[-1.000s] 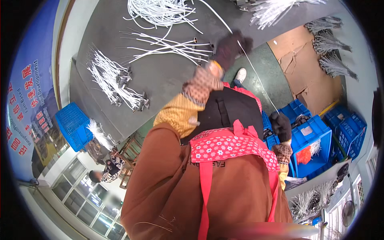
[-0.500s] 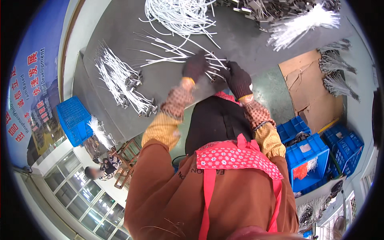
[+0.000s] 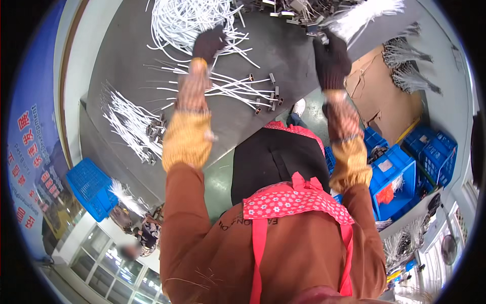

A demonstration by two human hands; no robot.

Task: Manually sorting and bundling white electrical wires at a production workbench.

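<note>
Both hands are out over the dark grey tabletop (image 3: 283, 58), each at its own pile of parts.
The dark-gloved left hand (image 3: 209, 44) is at the near edge of a heap of loose, white, curving cables (image 3: 177, 23); blur hides whether its fingers grasp one. The dark-gloved right hand (image 3: 332, 60) has its fingertips at the near edge of a pile of small silvery metal blocks (image 3: 301, 9); whether it pinches one, I cannot tell. The step looks like picking parts, and the next move seems to call for separating one cable cleanly from the tangle. White cables with block-tipped ends (image 3: 243, 91) lie crossed nearer the body.
</note>
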